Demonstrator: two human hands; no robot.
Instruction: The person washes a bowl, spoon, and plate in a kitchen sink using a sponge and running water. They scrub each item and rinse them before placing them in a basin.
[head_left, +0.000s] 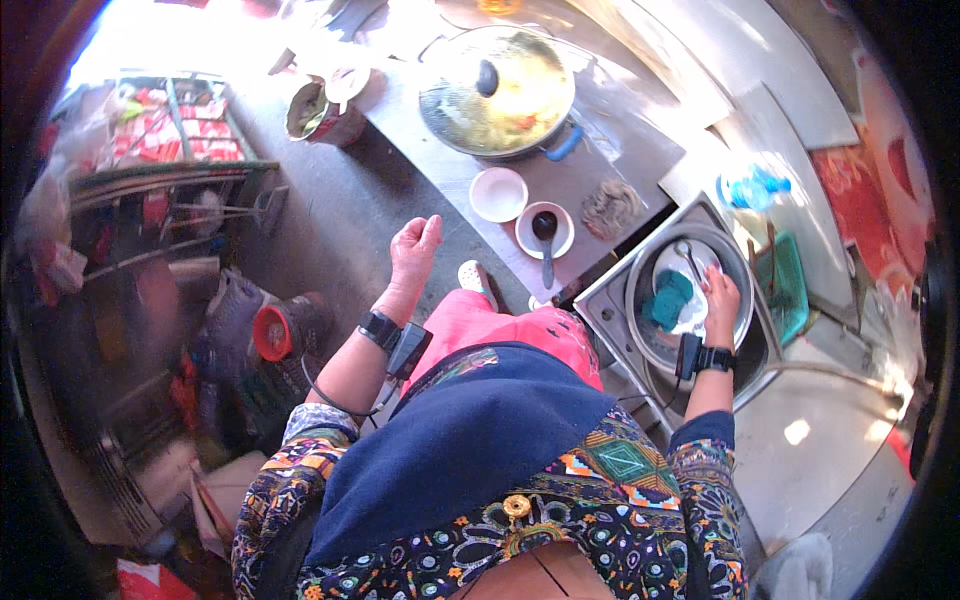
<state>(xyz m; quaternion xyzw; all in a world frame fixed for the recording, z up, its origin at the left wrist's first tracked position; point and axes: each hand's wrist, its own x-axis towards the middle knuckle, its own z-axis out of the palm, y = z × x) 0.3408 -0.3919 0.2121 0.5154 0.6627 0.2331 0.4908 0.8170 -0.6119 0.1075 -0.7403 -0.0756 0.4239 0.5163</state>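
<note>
My right hand (721, 295) reaches into a metal basin (637, 274) set in the sink and grips the handle of a metal spoon or ladle (686, 253). Beneath the utensil lies a white plate or bowl (694, 315), with a teal cloth (670, 298) against it. My left hand (415, 244) is raised over the floor in front of me, fingers curled in, and nothing shows in it. Ahead on the metal table, a white bowl (498, 194) stands beside another white bowl (529, 238) that holds a dark ladle (545, 229).
A large pan with a glass lid (496, 90) sits farther back on the table (420, 124). A crumpled greyish cloth (611, 209) lies near the sink edge (596, 300). Right of the sink is a green plastic basket (787, 285). A bucket (326, 120) stands on the floor.
</note>
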